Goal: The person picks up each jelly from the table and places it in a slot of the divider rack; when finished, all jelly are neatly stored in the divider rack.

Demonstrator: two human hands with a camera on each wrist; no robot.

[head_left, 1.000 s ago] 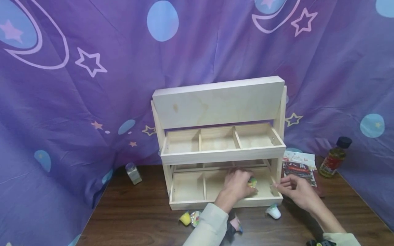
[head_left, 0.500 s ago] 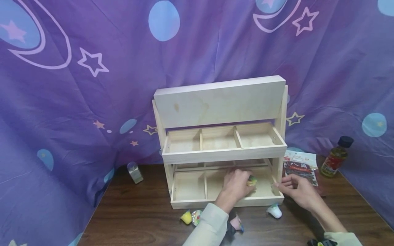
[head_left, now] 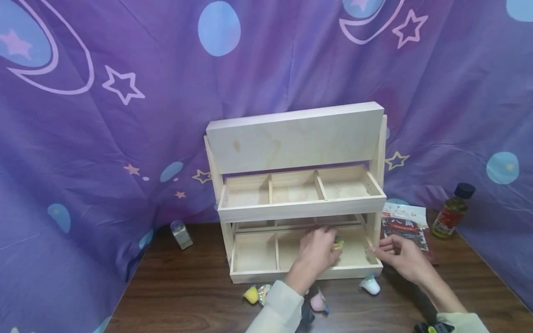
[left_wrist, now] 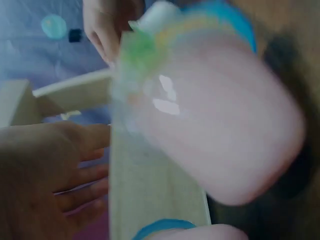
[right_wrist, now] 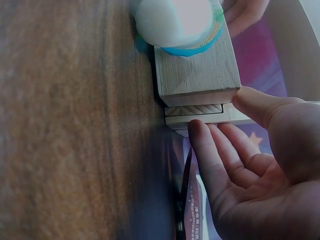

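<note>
A pale wooden two-tier rack (head_left: 300, 212) with divided trays stands on the table. My left hand (head_left: 314, 252) reaches into its lower tray (head_left: 256, 252), fingers bent round a small jelly cup (head_left: 338, 243) whose green and yellow lid shows by the thumb. In the left wrist view the left palm (left_wrist: 30, 185) is seen behind the tray's front board, and the cup it holds is hidden. My right hand (head_left: 404, 259) grips the rack's lower right end; in the right wrist view the thumb (right_wrist: 255, 105) lies at the tray corner and the fingertips (right_wrist: 198, 131) at the outer side of the frame.
Before the rack lie a yellow jelly cup (head_left: 251, 294), one showing its lid (head_left: 264, 294), a pink one (head_left: 319, 302) and a white one (head_left: 370, 285). A spice packet (head_left: 404, 226) and a dark-capped bottle (head_left: 451, 212) stand right; a small jar (head_left: 181, 235) stands left.
My left hand has shifted slightly left and up inside the lower tray, the jelly cup moving with it. The right hand keeps its place on the rack's end.
</note>
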